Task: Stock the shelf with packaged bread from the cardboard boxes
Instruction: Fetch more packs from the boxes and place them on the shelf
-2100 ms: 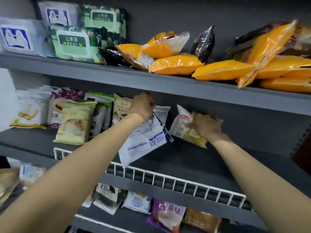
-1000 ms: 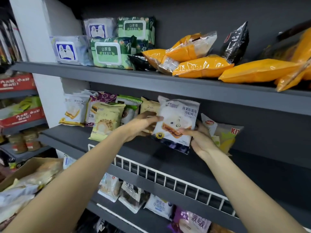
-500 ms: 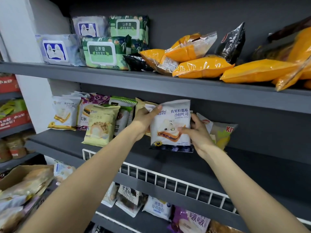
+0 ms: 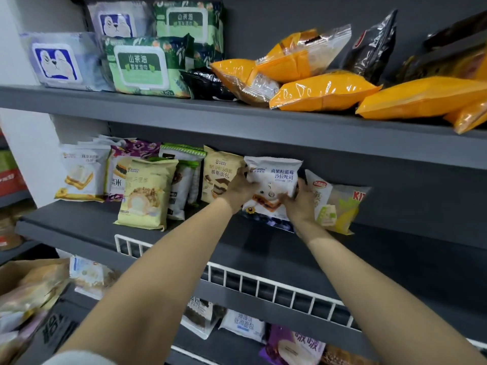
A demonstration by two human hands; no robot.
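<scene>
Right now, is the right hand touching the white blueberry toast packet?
Touching. The head view shows the right hand gripping the white blueberry toast packet at its right edge.

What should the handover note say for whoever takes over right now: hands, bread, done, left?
Left hand and right hand both grip the white blueberry-print bread packet, upright on the grey middle shelf.
It stands between the beige mousse bread packet and the yellow-green packet.
Done: packet on the shelf.
Left: let go, then fetch more from the brown cardboard box, lower left.
</scene>
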